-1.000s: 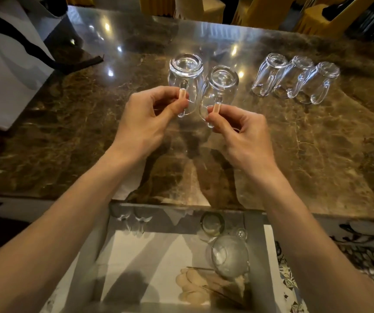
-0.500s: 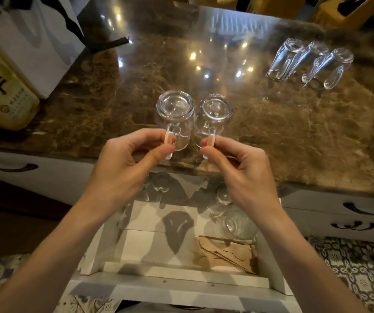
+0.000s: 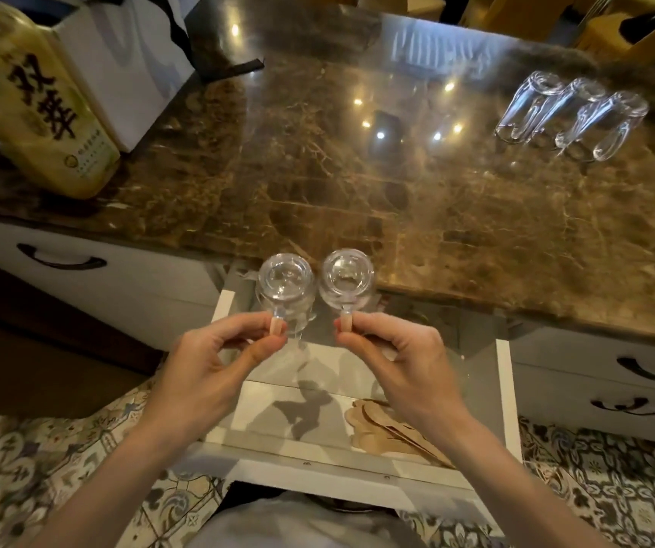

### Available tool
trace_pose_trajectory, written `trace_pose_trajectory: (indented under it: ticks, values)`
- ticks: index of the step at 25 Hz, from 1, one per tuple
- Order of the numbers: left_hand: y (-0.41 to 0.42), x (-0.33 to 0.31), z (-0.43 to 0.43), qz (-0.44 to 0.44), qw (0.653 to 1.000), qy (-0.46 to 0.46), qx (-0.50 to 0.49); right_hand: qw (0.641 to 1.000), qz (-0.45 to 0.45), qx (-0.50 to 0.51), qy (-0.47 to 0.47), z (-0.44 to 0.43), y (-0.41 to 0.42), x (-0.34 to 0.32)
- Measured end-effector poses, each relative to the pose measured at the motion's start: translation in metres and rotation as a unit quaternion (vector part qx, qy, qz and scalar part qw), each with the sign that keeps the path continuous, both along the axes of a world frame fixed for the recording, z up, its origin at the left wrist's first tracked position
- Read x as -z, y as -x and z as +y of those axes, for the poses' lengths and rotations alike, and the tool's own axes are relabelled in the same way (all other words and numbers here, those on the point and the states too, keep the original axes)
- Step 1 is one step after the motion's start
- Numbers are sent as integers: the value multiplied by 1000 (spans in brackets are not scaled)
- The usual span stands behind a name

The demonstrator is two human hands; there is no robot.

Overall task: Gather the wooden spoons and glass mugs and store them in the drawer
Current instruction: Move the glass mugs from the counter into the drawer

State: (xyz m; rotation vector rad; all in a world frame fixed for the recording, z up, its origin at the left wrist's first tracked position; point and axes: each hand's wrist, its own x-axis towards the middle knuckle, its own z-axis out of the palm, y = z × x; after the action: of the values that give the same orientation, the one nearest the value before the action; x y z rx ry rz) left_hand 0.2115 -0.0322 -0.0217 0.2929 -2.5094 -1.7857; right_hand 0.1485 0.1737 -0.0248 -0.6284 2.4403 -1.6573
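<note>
the left hand (image 3: 215, 367) pinched the handle of one glass mug (image 3: 286, 288) between thumb and fingers, and the right hand (image 3: 397, 361) had the handle of a second glass mug (image 3: 347, 280) in the same closed pinch. both mugs hung upside down, side by side, over the back of the open white drawer (image 3: 506, 393), right at the edge of the brown marble counter (image 3: 357, 183). wooden spoons (image 3: 381, 429) lay in the drawer's front right part. three more mugs (image 3: 571, 112) stood upside down in a row on the counter's far right (touching, as far as i could see). a yellow bottle (image 3: 37, 96) stood at far left.
</note>
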Motion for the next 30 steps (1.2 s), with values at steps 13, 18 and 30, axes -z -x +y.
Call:
trace_pose_trajectory:
  ticks: [13, 18, 30]
  values:
    - [-15, 50, -6, -168, 985, -29, 4, 985, -77, -118, -104, 11, -8, 81]
    - [0, 68, -10, -227, 974, -8, 11, 968, -124, -176, -132, 10, 5, 100]
    - [25, 102, 9, -269, 957, -16, -103, 959, -186, -192, -97, 5, 16, 141]
